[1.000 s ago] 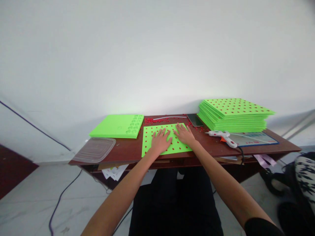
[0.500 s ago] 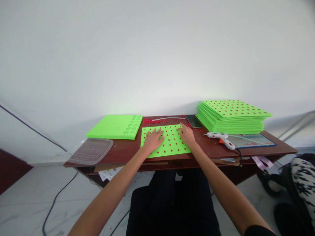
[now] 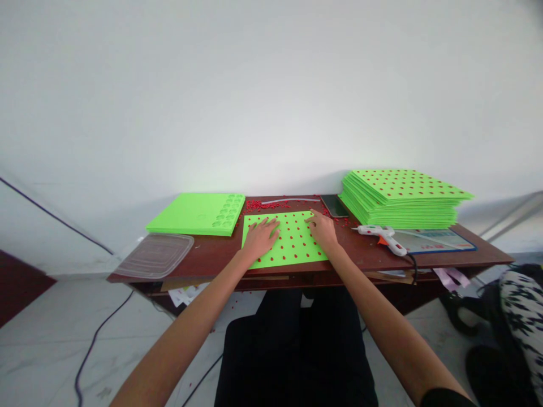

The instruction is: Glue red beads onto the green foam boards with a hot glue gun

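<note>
A bright green sheet [image 3: 293, 259] dotted with rows of small red pieces lies flat on the dark red-brown table. My left hand [image 3: 261, 237] rests on the sheet's left half, palm down, fingers spread. Over the sheet's right edge lies my right hand [image 3: 323, 230], its fingers bent a little and apart, fingertips near the far right corner. Neither hand holds anything visible. Some red dots are hidden beneath both hands. Just beyond the sheet, loose red pieces [image 3: 255, 206] are scattered around a thin pale stick [image 3: 292, 200].
Plain green sheets [image 3: 182, 216] are stacked at left, behind a clear plastic lid [image 3: 156, 255]. At right stand a tall pile of dotted green sheets [image 3: 399, 212], a white glue gun [image 3: 382, 232] with a cord, and a phone [image 3: 334, 206]. The table [image 3: 356, 257] meets a white wall.
The view has tilted slightly, so the table sits a bit higher. My left hand has slid slightly left on the sheet; my right hand stays nearly in place.
</note>
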The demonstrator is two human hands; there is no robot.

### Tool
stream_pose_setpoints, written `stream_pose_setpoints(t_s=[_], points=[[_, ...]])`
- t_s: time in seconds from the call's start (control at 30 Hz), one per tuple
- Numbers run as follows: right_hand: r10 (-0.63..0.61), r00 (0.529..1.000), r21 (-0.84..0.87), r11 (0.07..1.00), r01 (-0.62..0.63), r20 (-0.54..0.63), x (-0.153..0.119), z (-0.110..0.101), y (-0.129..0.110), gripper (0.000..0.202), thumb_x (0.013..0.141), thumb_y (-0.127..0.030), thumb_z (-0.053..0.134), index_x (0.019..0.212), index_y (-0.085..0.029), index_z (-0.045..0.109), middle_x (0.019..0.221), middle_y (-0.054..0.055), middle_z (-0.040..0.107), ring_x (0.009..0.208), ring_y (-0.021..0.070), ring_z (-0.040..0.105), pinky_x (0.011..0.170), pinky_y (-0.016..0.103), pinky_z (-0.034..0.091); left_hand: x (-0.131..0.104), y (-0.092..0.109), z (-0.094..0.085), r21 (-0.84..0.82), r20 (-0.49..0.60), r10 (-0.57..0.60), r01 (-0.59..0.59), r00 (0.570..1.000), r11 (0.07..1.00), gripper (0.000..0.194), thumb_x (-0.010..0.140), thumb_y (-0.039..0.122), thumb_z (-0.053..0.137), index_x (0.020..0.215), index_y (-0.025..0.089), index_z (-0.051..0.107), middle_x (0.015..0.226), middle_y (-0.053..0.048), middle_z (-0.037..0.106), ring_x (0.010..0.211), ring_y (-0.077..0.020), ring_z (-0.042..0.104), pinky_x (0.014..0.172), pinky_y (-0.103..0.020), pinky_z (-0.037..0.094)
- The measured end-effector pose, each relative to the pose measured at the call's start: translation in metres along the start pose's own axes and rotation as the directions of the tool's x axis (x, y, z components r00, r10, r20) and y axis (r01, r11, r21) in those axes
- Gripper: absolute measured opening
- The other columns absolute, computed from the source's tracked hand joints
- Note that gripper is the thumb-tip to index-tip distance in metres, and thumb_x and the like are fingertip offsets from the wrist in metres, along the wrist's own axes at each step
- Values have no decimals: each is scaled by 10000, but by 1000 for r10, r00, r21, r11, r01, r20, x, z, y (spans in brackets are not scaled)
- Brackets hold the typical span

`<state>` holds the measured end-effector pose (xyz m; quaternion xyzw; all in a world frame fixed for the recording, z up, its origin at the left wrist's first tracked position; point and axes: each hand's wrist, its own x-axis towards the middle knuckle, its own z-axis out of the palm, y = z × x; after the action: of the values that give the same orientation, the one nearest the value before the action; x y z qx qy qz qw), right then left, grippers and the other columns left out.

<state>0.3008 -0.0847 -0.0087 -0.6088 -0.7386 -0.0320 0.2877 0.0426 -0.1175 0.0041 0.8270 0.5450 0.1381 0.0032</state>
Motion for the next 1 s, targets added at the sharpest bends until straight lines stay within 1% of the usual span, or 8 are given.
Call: stream_pose_setpoints(t_s=[0.1, 0.2, 0.3, 0.4, 0.53, 0.73, 0.9, 1.0], points=[[13, 1000, 22, 1000, -13, -10, -1, -2, -1, 398, 881, -123, 461, 1085, -200, 794, 1464, 73, 596, 1260, 216, 620, 1135, 368, 421, -1, 1, -1, 4, 5, -9, 9, 1000, 1000, 522, 1062, 477, 236, 1528, 333, 425, 1602, 28, 413, 1510, -258, 323, 1227, -522, 254], [24, 1000, 30, 999, -24, 15, -1, -3, -2, 417, 868, -110, 472, 1140, -211, 771, 1457, 74, 597, 1275, 217, 601, 1129, 378, 419, -2, 2, -3, 9, 3, -9, 9, 1000, 1000, 522, 1062, 471, 235, 1522, 327, 435, 1601, 27, 414, 1512, -256, 321, 1225, -517, 266], [43, 998, 19, 999, -43, 36, 0, -3, -2, 393, 872, -118, 480, 1101, -235, 777, 1465, 77, 576, 1304, 237, 566, 1134, 431, 390, -1, 2, -4, 12, 6, -6, 6, 1000, 1000, 519, 1062, 464, 239, 1508, 315, 459, 1590, 29, 431, 1504, -252, 340, 1218, -503, 290], [42, 999, 20, 999, -43, 11, 1, -1, 1, 352, 875, -133, 493, 1057, -244, 773, 1454, 91, 562, 1299, 258, 556, 1136, 489, 355, 0, 0, -2, 15, -12, 4, -4, 1000, 1000, 517, 1064, 466, 235, 1476, 308, 504, 1566, 38, 465, 1496, -244, 356, 1213, -485, 307], [84, 996, 73, 994, -85, 12, 3, 5, 7, 294, 865, -151, 494, 1004, -226, 742, 1370, 115, 590, 1208, 266, 604, 1071, 462, 426, 0, -4, 2, 13, -3, 1, -1, 1000, 1000, 530, 1061, 483, 225, 1502, 327, 473, 1582, 54, 432, 1502, -233, 348, 1223, -488, 296], [63, 997, 87, 994, -67, 51, 3, 3, 7, 405, 819, -110, 478, 1148, -241, 676, 1331, 112, 582, 1186, 278, 599, 1014, 447, 467, -3, -8, 1, 20, 62, -10, 9, 998, 1000, 530, 1052, 498, 226, 1528, 386, 429, 1606, 102, 368, 1530, -208, 291, 1247, -469, 268], [75, 991, 35, 996, -80, 113, 3, 0, -1, 394, 855, -118, 471, 1152, -267, 684, 1344, 114, 555, 1200, 309, 566, 1021, 515, 430, -7, -8, 0, 6, 46, 6, -7, 999, 1000, 528, 1052, 474, 246, 1527, 353, 443, 1601, 74, 393, 1523, -219, 309, 1244, -472, 272], [66, 992, 14, 998, -68, 110, 2, 0, -5, 381, 864, -113, 477, 1152, -266, 673, 1316, 116, 559, 1186, 303, 558, 1012, 510, 423, -8, -7, -3, 5, 36, 25, -25, 999, 1000, 515, 1060, 443, 265, 1515, 306, 464, 1598, 36, 407, 1509, -229, 338, 1230, -493, 293]])
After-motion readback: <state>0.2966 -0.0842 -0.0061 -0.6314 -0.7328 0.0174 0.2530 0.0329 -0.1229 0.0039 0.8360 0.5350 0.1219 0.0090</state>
